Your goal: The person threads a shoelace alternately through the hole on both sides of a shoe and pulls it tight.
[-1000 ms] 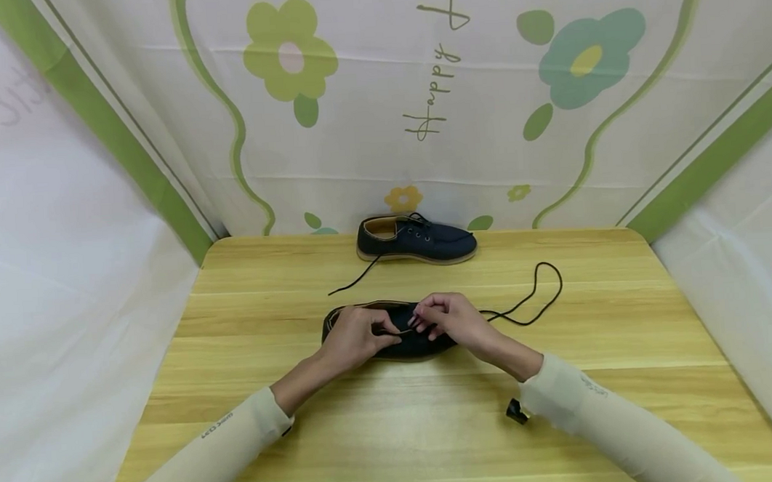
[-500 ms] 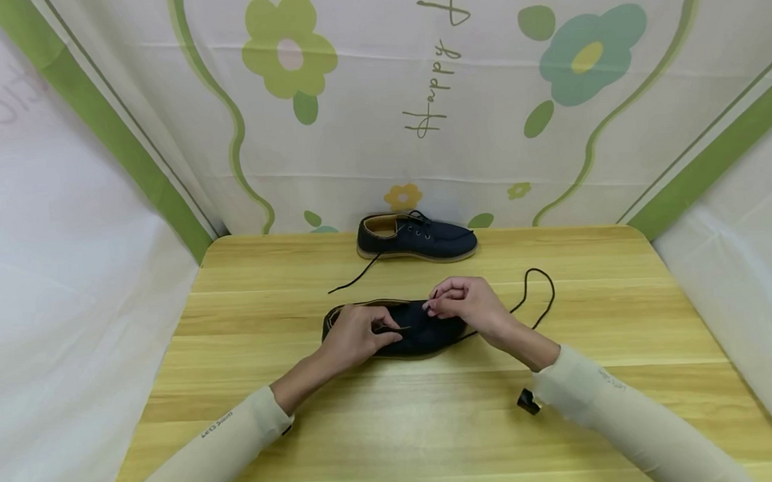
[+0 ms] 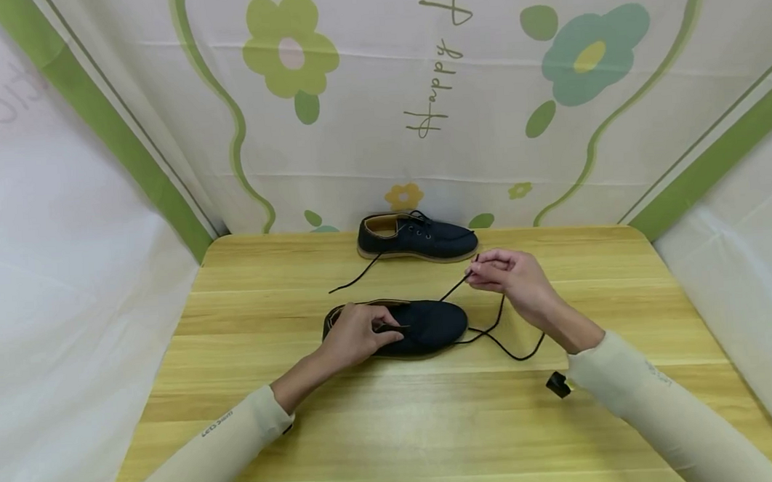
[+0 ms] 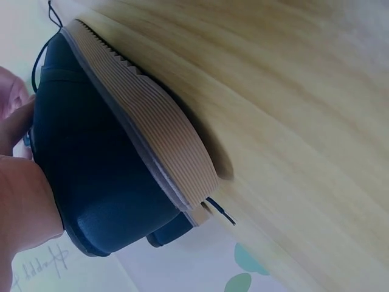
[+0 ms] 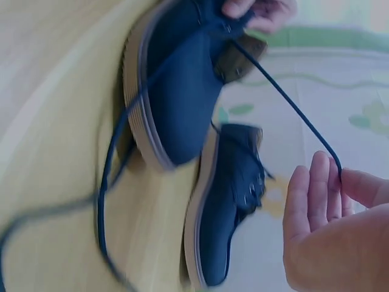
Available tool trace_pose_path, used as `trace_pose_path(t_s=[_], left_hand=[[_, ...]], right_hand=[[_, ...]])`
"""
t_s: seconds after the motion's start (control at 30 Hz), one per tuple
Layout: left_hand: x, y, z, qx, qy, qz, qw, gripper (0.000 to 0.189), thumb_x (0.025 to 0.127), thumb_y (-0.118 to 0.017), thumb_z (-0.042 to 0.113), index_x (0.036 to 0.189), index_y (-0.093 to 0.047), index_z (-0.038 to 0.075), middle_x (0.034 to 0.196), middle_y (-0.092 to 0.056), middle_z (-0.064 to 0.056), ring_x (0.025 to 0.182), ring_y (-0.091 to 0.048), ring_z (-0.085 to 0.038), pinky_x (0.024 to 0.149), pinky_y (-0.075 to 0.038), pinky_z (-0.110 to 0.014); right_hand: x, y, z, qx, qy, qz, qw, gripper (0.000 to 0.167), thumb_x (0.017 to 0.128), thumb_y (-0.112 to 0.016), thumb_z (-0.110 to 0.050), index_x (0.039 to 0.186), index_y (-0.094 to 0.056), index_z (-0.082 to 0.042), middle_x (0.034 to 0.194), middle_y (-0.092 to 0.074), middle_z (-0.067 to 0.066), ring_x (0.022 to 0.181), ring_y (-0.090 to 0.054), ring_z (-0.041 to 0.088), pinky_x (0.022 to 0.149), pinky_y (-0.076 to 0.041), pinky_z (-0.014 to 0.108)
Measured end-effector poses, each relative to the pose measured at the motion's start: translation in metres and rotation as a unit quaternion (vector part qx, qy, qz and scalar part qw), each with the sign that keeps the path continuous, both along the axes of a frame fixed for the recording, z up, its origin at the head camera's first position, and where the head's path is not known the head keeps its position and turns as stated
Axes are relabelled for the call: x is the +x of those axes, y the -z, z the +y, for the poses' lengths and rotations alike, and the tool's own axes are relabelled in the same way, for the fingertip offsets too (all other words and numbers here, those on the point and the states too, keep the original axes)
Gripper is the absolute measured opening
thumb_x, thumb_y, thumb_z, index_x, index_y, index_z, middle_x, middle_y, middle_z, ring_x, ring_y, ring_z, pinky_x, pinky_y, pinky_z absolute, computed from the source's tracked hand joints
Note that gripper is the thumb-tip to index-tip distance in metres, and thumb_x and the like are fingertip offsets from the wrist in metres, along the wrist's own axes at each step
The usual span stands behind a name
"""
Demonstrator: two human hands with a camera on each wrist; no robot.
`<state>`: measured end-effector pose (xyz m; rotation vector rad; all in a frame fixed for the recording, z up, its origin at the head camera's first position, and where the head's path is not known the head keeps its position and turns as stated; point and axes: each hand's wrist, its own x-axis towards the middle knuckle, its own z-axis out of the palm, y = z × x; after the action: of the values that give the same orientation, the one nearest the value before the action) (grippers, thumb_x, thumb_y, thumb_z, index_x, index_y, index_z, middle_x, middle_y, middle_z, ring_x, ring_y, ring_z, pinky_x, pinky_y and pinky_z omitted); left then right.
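So the navy lace-up shoe (image 3: 437, 322) under the left hand (image 3: 358, 335) looks partly laced: that hand pinches its eyelet flap (image 3: 403, 327), while the right hand (image 3: 522, 281) pinches the black shoelace (image 3: 454, 288), pulled taut. Can't tell how many eyelets are done; the slack looped beneath the right hand suggests plenty left and could snag. Second navy shoe (image 3: 441, 242) sits beyond both hands, its own lace (image 3: 356, 275) trailing

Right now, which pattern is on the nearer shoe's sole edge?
The sole edge has fine parallel ridges in tan, clearest in the left wrist view.
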<state>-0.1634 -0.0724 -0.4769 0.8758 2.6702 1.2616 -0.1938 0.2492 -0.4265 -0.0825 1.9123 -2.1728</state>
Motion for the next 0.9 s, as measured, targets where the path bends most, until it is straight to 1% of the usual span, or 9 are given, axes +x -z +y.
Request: trace_pose_path(t_s=[0.17,0.3,0.4,0.53,0.63,0.77,0.9], left_hand=[[0.0,0.001,0.001,-0.005,-0.002,-0.002,1.0,0.007,0.089,-0.088,0.017,0.092,-0.082,0.015,0.087,-0.079,0.004,0.076,-0.07,-0.005,0.075,-0.059,-0.028],[0.0,0.001,0.001,-0.012,-0.005,-0.001,0.9999,0.008,0.089,-0.088,0.018,0.093,-0.082,0.015,0.087,-0.079,0.004,0.076,-0.069,-0.005,0.074,-0.059,-0.027],[0.001,0.0,0.0,-0.014,-0.006,-0.001,0.9999,0.008,0.089,-0.088,0.018,0.094,-0.082,0.015,0.088,-0.079,0.003,0.075,-0.069,-0.005,0.074,-0.059,-0.027],[0.001,0.0,0.0,-0.015,-0.008,-0.004,0.9999,0.007,0.089,-0.088,0.018,0.094,-0.082,0.015,0.088,-0.079,0.003,0.077,-0.071,-0.007,0.074,-0.059,-0.029],[0.002,0.001,0.0,-0.013,-0.008,-0.007,0.9999,0.007,0.09,-0.087,0.018,0.094,-0.082,0.015,0.089,-0.079,0.004,0.079,-0.072,-0.008,0.076,-0.06,-0.03],[0.001,0.002,0.0,-0.009,-0.007,-0.006,0.9999,0.007,0.09,-0.087,0.019,0.094,-0.082,0.016,0.089,-0.079,0.004,0.077,-0.071,-0.006,0.076,-0.06,-0.029],[0.001,0.001,0.0,-0.009,-0.006,-0.007,0.9999,0.007,0.09,-0.087,0.019,0.094,-0.082,0.016,0.088,-0.079,0.004,0.07,-0.065,-0.001,0.069,-0.056,-0.025]], right_hand=[[-0.007,-0.005,0.029,-0.058,0.016,-0.003,0.9982,0.011,0.105,-0.064,-0.004,0.112,-0.064,0.004,0.108,-0.079,0.012,0.101,-0.078,0.023,0.097,-0.058,0.04],[-0.013,-0.005,0.052,-0.123,0.03,-0.015,0.9919,0.009,0.106,-0.061,-0.002,0.11,-0.065,0.005,0.11,-0.078,0.015,0.107,-0.077,0.028,0.1,-0.056,0.041],[-0.017,-0.004,0.068,-0.154,0.044,-0.031,0.9866,0.01,0.107,-0.059,-0.001,0.106,-0.067,0.005,0.109,-0.078,0.016,0.105,-0.077,0.028,0.098,-0.057,0.04],[-0.019,-0.003,0.088,-0.17,0.073,-0.067,0.9803,0.012,0.107,-0.059,-0.001,0.104,-0.07,0.003,0.106,-0.078,0.014,0.101,-0.077,0.026,0.097,-0.059,0.038],[-0.021,-0.002,0.103,-0.185,0.1,-0.097,0.9727,0.014,0.107,-0.059,0.0,0.103,-0.072,0.002,0.102,-0.078,0.013,0.097,-0.076,0.025,0.095,-0.06,0.036],[-0.025,0.0,0.127,-0.204,0.135,-0.124,0.9616,0.019,0.108,-0.055,0.002,0.102,-0.073,0.002,0.099,-0.077,0.013,0.094,-0.076,0.024,0.094,-0.06,0.034],[-0.027,0.001,0.151,-0.221,0.176,-0.146,0.948,0.022,0.108,-0.054,0.002,0.1,-0.074,0.001,0.096,-0.077,0.014,0.092,-0.076,0.023,0.093,-0.061,0.034]])
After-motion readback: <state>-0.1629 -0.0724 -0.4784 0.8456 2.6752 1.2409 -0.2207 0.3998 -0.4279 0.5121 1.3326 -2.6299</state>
